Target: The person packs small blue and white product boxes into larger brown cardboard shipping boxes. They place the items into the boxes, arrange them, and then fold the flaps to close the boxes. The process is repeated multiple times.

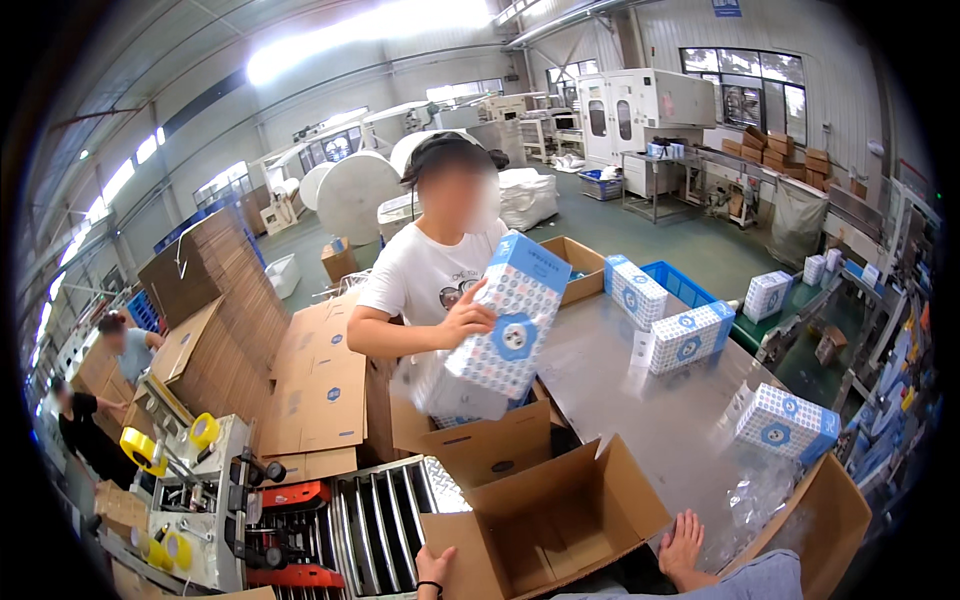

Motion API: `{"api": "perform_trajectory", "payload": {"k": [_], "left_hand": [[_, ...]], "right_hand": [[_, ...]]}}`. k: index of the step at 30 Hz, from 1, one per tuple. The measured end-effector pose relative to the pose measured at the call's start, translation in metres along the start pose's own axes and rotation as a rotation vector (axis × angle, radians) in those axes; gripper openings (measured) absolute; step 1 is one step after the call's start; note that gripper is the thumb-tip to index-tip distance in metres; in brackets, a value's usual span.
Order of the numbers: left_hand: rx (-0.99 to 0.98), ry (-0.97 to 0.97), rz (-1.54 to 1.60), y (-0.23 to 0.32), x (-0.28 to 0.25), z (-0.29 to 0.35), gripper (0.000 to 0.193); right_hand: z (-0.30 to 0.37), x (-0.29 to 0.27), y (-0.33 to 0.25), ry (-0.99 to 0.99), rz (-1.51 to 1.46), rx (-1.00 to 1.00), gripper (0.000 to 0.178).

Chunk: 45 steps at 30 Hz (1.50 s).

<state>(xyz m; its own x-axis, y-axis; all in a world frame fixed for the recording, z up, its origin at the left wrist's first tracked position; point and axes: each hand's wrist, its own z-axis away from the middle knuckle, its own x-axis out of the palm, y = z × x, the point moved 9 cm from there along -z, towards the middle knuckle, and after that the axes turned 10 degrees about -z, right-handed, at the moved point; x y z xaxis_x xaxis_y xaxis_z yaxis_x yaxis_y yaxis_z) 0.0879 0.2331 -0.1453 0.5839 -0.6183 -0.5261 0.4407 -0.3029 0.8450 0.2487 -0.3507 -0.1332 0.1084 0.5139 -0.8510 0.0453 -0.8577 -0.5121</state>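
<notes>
An open cardboard box (pixel 628 492) stands right in front of me with its flaps up, its brown inside showing. My left hand (pixel 435 566), a dark band at its wrist, grips the box's left flap at the edge. Beside the box's right side, my right hand (pixel 682 545) rests on the metal table (pixel 610 390) with its fingers stretched out. Across from me a co-worker in a white T-shirt holds a blue-and-white patterned pack (pixel 515 320) and clear plastic over another open carton (pixel 490 455).
Several similar packs (pixel 690 338) lie on the table, with crumpled clear film (pixel 755 505) near its right edge. Left of me are a roller conveyor (pixel 375 520) and a taping machine with yellow tape rolls (pixel 143 450). Flattened cartons (pixel 315 385) are stacked behind. A green belt (pixel 790 310) runs at right.
</notes>
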Motion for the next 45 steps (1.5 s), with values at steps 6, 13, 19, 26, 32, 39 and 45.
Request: {"api": "perform_trajectory", "payload": {"k": [6, 13, 19, 26, 32, 39, 45], "left_hand": [[0.041, -0.043, -0.029, 0.006, 0.010, -0.009, 0.048], [0.086, -0.164, 0.198, 0.026, 0.022, -0.002, 0.052], [0.011, -0.220, -0.250, -0.012, 0.008, -0.006, 0.063], [0.278, 0.220, -0.488, 0.212, -0.050, 0.010, 0.057], [0.766, 0.058, -0.501, 0.383, 0.043, 0.006, 0.024], [1.042, -0.271, -0.693, 0.474, 0.279, -0.060, 0.091], [0.778, -0.665, -1.083, 0.455, 0.429, -0.080, 0.116]], "right_hand": [[0.004, -0.003, 0.006, 0.022, 0.011, 0.028, 0.064], [-0.005, 0.013, 0.017, 0.053, 0.091, 0.035, 0.067], [-0.054, -0.018, 0.028, 0.016, -0.161, 0.106, 0.034], [-0.326, -0.094, -0.051, 0.077, -0.389, -0.353, 0.032], [-0.562, -0.065, -0.135, -0.276, 0.330, -0.441, 0.120], [-0.499, 0.081, -0.214, -0.672, 0.190, -0.621, 0.099], [-0.575, 0.010, -0.121, -0.475, 0.317, -0.494, 0.089]]}}
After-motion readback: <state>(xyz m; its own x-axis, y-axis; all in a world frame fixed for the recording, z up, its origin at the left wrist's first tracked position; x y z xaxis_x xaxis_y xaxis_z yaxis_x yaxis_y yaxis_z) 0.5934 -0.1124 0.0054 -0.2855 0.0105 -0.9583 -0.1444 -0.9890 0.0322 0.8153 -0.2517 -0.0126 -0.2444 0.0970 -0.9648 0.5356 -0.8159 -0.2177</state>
